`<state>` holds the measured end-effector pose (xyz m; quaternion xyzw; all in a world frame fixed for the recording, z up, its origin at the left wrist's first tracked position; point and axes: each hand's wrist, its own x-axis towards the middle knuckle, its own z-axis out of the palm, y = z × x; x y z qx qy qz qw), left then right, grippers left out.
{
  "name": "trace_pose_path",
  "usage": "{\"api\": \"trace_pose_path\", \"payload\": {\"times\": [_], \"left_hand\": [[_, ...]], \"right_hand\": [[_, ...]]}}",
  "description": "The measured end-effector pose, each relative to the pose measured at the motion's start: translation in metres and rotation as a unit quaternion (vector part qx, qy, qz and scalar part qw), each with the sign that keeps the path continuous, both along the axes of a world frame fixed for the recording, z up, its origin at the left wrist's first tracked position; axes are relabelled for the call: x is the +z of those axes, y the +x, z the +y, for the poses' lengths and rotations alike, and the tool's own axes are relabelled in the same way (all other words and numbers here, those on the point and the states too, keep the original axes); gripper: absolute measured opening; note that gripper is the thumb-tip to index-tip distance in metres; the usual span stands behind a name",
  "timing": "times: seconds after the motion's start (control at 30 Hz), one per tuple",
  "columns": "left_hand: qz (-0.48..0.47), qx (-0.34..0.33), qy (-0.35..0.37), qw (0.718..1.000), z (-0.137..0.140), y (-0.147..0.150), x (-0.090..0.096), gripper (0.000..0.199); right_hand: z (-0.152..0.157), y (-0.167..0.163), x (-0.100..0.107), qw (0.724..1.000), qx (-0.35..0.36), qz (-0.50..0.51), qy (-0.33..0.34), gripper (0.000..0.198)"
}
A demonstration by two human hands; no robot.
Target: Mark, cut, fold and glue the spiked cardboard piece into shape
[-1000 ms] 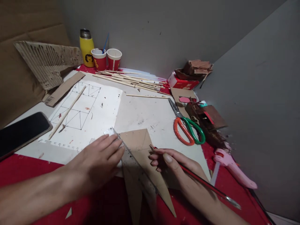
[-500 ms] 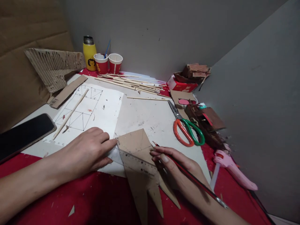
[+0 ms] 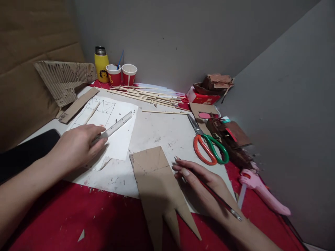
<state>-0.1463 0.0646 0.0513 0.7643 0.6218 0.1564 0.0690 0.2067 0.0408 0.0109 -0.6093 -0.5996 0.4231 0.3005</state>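
A person's two bare hands work over a bench (image 3: 110, 223) covered in red cloth, with a pale sheet (image 3: 157, 132) laid across its middle. Between the hands, flat and touched by neither palm, lies a piece of brown cardboard (image 3: 153, 188). Its long axis runs from the pale sheet back toward the person, leaning a little to the right; the broad, straight end, marked with faint drawn lines, is the far one, and the near end splits into three long points over the red cloth. The right hand (image 3: 200, 177) is the nearer of the two, just beside the cardboard's right edge; whether a fingertip touches it, I cannot tell. That hand is closed around a red and black pencil (image 3: 218, 197), whose tip points up and to the left, just off the corner of the broad end. The left hand (image 3: 82, 144) is well apart from the cardboard, which lies to its right and somewhat closer to the person. It pinches one end of a ruler (image 3: 120, 123) between thumb and fingers. The ruler slants away and to the right, above or on a white paper (image 3: 121, 148) with drawn figures, so it lies roughly crosswise to the cardboard. Open scissors (image 3: 206, 150) with orange and green handles rest beyond the right hand.
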Motion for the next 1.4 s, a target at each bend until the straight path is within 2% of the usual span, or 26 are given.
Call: {"api": "trace_pose_path", "payload": {"times": [0.03, 0.1, 0.17, 0.27, 0.3, 0.5, 0.63, 0.73, 0.87, 1.0, 1.2, 1.4], "left_hand": [[0.037, 0.002, 0.04, 0.999, -0.003, 0.005, -0.001, 0.039], [0.038, -0.012, 0.08, 0.996, -0.011, 0.017, -0.002, 0.039], [-0.011, -0.032, 0.041, 0.999, -0.019, 0.032, -0.002, 0.035], [-0.056, -0.044, -0.14, 0.988, -0.023, 0.053, -0.005, 0.028], [-0.071, -0.039, -0.169, 0.982, -0.022, 0.058, -0.006, 0.025], [-0.135, 0.0, -0.172, 0.976, -0.02, 0.069, -0.012, 0.023], [-0.223, 0.009, -0.176, 0.959, -0.025, 0.07, -0.012, 0.018], [-0.329, -0.003, -0.201, 0.923, -0.028, 0.072, -0.015, 0.02], [-0.482, -0.01, -0.25, 0.84, -0.032, 0.077, -0.019, 0.032], [-0.585, -0.004, -0.243, 0.774, -0.037, 0.082, -0.016, 0.037], [-0.66, -0.001, -0.239, 0.712, -0.05, 0.095, -0.015, 0.037], [-0.665, -0.047, -0.339, 0.663, -0.06, 0.11, -0.023, 0.044]], "right_hand": [[0.0, 0.001, -0.002, 1.0, 0.004, 0.001, 0.0, 0.045], [0.001, 0.001, -0.004, 1.0, 0.012, 0.006, -0.003, 0.046], [0.001, 0.001, -0.006, 1.0, 0.013, 0.015, -0.006, 0.048], [0.001, -0.001, -0.008, 0.999, 0.004, 0.05, -0.011, 0.053], [0.001, -0.001, -0.009, 0.998, 0.002, 0.066, -0.014, 0.055], [0.002, -0.002, -0.017, 0.992, 0.032, 0.118, -0.027, 0.055], [0.001, -0.002, -0.02, 0.989, 0.065, 0.131, -0.007, 0.051], [0.0, -0.004, -0.017, 0.984, 0.078, 0.161, -0.003, 0.051], [-0.001, -0.006, -0.005, 0.976, 0.094, 0.196, 0.005, 0.053], [-0.001, -0.008, -0.002, 0.963, 0.116, 0.24, -0.024, 0.046], [0.006, -0.012, -0.013, 0.951, 0.091, 0.289, -0.058, 0.024], [0.007, -0.014, -0.014, 0.961, 0.098, 0.258, -0.005, 0.021]]}}
